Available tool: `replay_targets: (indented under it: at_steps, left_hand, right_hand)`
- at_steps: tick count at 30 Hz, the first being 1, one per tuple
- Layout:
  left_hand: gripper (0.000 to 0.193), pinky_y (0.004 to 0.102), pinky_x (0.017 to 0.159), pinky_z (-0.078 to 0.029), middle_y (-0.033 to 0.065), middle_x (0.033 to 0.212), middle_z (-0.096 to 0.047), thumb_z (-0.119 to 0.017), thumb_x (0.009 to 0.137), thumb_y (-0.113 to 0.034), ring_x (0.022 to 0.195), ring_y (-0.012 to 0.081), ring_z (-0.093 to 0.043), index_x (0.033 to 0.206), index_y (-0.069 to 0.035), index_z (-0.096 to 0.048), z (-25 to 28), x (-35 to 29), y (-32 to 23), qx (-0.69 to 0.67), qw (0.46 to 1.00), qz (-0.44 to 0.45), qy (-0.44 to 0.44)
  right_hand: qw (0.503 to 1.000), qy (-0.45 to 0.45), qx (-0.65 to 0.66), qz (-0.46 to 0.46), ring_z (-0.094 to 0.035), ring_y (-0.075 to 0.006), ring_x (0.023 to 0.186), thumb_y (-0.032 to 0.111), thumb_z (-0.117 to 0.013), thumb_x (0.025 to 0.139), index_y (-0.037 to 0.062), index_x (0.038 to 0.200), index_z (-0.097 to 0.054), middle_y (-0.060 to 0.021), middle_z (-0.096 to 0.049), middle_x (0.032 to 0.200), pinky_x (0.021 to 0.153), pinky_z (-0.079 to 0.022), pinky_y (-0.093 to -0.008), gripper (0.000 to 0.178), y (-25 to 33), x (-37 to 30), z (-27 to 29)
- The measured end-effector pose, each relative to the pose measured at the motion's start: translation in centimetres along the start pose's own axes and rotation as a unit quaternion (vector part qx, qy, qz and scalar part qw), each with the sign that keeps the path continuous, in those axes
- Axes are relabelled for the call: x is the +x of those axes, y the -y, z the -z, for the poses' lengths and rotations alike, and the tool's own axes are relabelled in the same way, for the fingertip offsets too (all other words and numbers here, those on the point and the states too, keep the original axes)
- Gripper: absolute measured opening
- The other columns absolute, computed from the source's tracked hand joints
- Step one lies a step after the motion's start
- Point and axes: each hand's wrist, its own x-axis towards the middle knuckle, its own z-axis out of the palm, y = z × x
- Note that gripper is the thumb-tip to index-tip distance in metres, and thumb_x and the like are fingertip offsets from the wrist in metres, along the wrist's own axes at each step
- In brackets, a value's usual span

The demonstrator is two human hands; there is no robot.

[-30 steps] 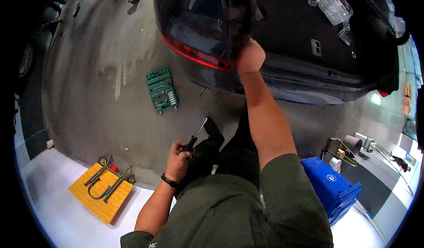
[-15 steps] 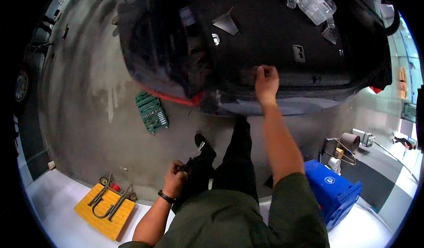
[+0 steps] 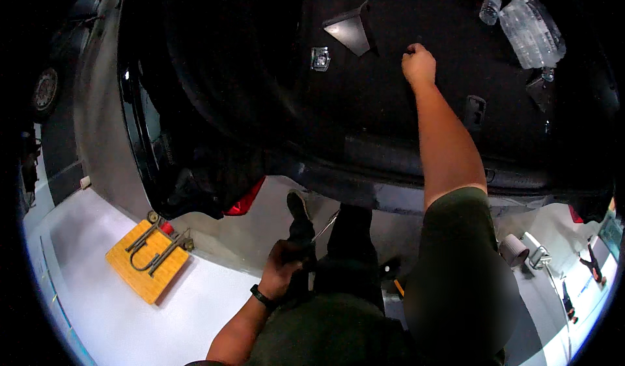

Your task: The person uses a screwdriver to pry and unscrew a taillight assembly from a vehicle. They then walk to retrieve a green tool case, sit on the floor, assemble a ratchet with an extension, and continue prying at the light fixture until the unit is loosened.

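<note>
Low in front of my body, my left hand [image 3: 284, 268] is closed round a hand tool with a slim shiny metal shaft [image 3: 326, 226]; its exact kind does not show. The shaft points forward and to the right. My right hand [image 3: 420, 66] reaches over the dark floor of the open car boot [image 3: 390, 115], its fingers curled together. Whatever they may pinch is too small and dark to make out. Left of that hand lie a bent grey metal plate [image 3: 352, 31] and a small clear, shiny square piece [image 3: 320, 59].
A water bottle [image 3: 491, 5] and a clear plastic-wrapped pack [image 3: 532, 30] lie at the boot's right. A recessed latch plate [image 3: 474, 112] sits near my right forearm. The bumper edge [image 3: 397, 195] runs before my legs. A yellow folding stool [image 3: 148, 262] lies behind left.
My view has moved forward over the boot. My right hand has gone from near the boot's sill to deeper inside. The left hand still grips the tool.
</note>
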Motion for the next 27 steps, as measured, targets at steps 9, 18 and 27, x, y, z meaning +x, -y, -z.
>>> replay_targets:
  at_steps: [9, 18, 27]
  left_hand:
    - [0.046, 0.0382, 0.100, -0.052, 0.0137, 0.123, -0.064, -0.064, 0.090, -0.004, 0.112, 0.0241, -0.066, 0.134, -0.002, -0.050, -2.0, -0.6, -6.4, 0.118, 0.985, -0.098, 0.083]
    - [0.057, 0.0367, 0.121, -0.033, 0.0148, 0.156, -0.042, -0.048, 0.104, -0.005, 0.145, 0.0235, -0.040, 0.159, -0.002, -0.031, -2.2, -0.8, -12.4, -0.038, 0.937, -0.032, 0.346]
    - [0.026, 0.0419, 0.077, -0.056, 0.0137, 0.097, -0.072, -0.071, 0.086, -0.019, 0.087, 0.0335, -0.070, 0.110, -0.008, -0.072, 3.1, -4.5, -25.6, 0.493, 0.483, -0.652, 0.314]
  right_hand:
    - [0.951, 0.047, 0.305, 0.022, -0.070, -0.0329, 0.110, 0.024, -0.070, 0.095, 0.0011, 0.125, -0.068, -0.0189, -0.072, 0.118, 0.097, -0.053, -0.0409, 0.038, 1.3, -12.8, 6.3]
    - [0.848, 0.166, 0.498, 0.070, -0.059, -0.0284, 0.127, 0.031, -0.063, 0.102, -0.0023, 0.149, -0.047, -0.0209, -0.062, 0.136, 0.107, -0.047, -0.0412, 0.060, 11.9, -46.7, 18.5]
    - [0.587, -0.181, 0.721, -0.320, -0.059, -0.0105, 0.078, 0.025, -0.065, 0.103, 0.0020, 0.133, -0.062, -0.0037, -0.066, 0.099, 0.070, -0.050, -0.0261, 0.038, 21.1, -59.1, 12.5]
